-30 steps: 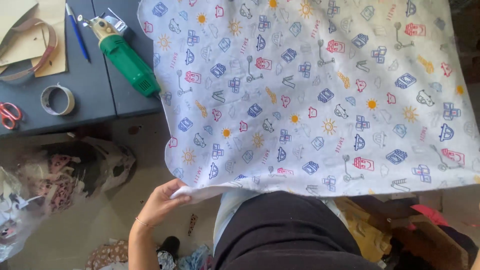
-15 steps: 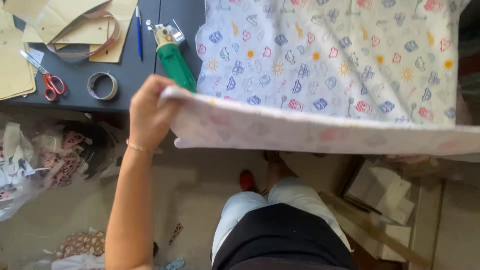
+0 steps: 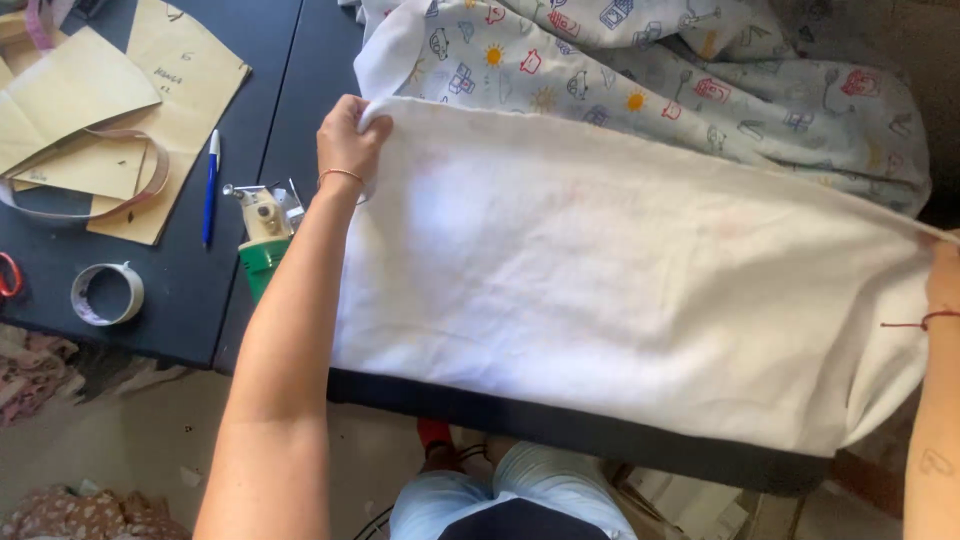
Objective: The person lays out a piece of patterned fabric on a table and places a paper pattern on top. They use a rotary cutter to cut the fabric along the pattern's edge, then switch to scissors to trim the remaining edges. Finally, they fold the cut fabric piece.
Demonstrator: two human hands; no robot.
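While the folded fabric (image 3: 620,290) covers most of the dark table (image 3: 280,120), everything else sits left of it: red scissors (image 3: 8,275) at the far edge, a tape roll (image 3: 107,294), tan paper patterns (image 3: 120,100), a blue pen (image 3: 210,185), then the green-handled cutter (image 3: 262,235) just beside the cloth, probably parked there to stay handy. Left hand (image 3: 348,140) is stretched forward, fingers pinching the fabric's far left corner, white underside up, printed side peeking out beyond. Right hand (image 3: 945,275) sits at the fabric's right edge, mostly out of frame, so can't tell its fingers.
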